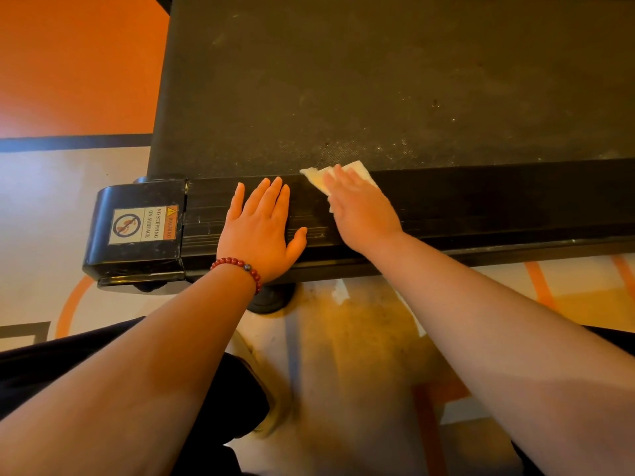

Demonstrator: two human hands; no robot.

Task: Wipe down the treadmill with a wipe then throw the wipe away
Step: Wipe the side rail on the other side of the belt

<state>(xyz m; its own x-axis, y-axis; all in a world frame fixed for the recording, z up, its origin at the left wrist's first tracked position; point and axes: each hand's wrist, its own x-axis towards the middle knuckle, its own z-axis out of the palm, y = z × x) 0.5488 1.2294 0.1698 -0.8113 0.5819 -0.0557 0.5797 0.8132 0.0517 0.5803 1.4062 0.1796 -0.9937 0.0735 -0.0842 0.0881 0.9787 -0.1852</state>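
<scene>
The floor (68, 63) in my view is orange at the far left and pale nearer the camera, with a black line between the two. Across it lies the treadmill (378, 80), its dark belt (275, 115) dusty and speckled, and a black side rail (498, 201) runs along the near edge. On that rail I see the right fingers (343, 176) straight and close together, laid flat on the wipe (318, 178); they press it rather than curl around it. The wipe is a pale, creased sheet lying where the rail meets the belt, its corners showing beyond the fingertips and to their left. The right hand (360, 211) angles in from the right on a bare forearm. Just beside it, not touching, the left fingers (271, 194) are straight and slightly spread, thumb out to the right, and the left hand (259, 231) rests palm down on the rail, holding nothing. A red bead bracelet (237, 262) circles that wrist. Further left the rail ends in a black cap (137, 259) bearing a sticker (143, 224) that I read as NO STEPPING ON SURFACE. Dark trousers (51, 372) fill the lower left.
</scene>
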